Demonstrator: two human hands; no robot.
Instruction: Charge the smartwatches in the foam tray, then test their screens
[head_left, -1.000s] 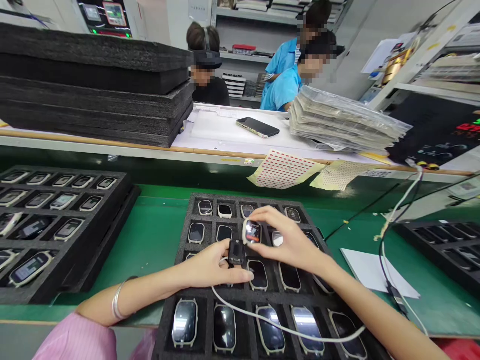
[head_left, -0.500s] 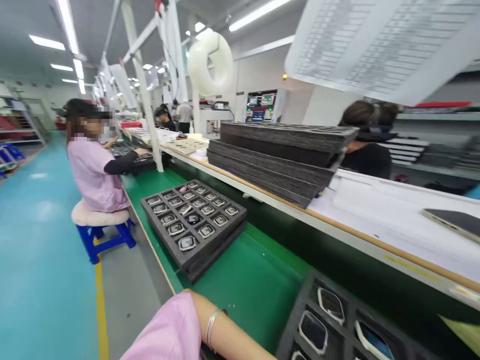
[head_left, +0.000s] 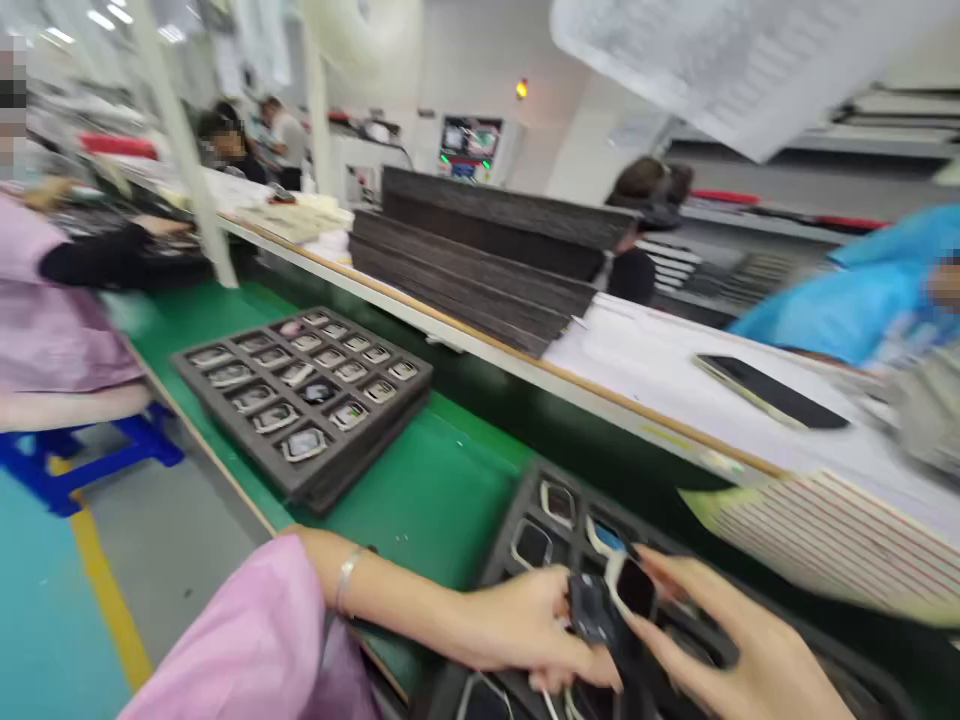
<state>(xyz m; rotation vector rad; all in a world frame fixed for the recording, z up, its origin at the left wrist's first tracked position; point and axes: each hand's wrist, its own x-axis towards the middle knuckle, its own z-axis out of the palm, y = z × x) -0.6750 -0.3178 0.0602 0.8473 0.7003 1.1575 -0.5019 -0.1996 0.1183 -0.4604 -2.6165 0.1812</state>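
Observation:
Over the near dark foam tray, my right hand pinches a smartwatch with a pale frame and a dark screen. My left hand reaches across from the left, its fingers closed on a small black block-like piece right beside that watch. Blur hides exactly what this black piece is. Around both hands, more pale-framed watches sit in the tray's pockets, among them a dark-faced watch and one with a blue face.
A second foam tray full of watches lies farther left on the green bench. Stacked dark foam trays and a phone rest on the raised shelf. A lined sheet overhangs its edge. Co-workers sit at left and beyond the shelf.
The view has swung right and down, bringing both hands and the near tray into sight. A blue-clothed person now shows at the right.

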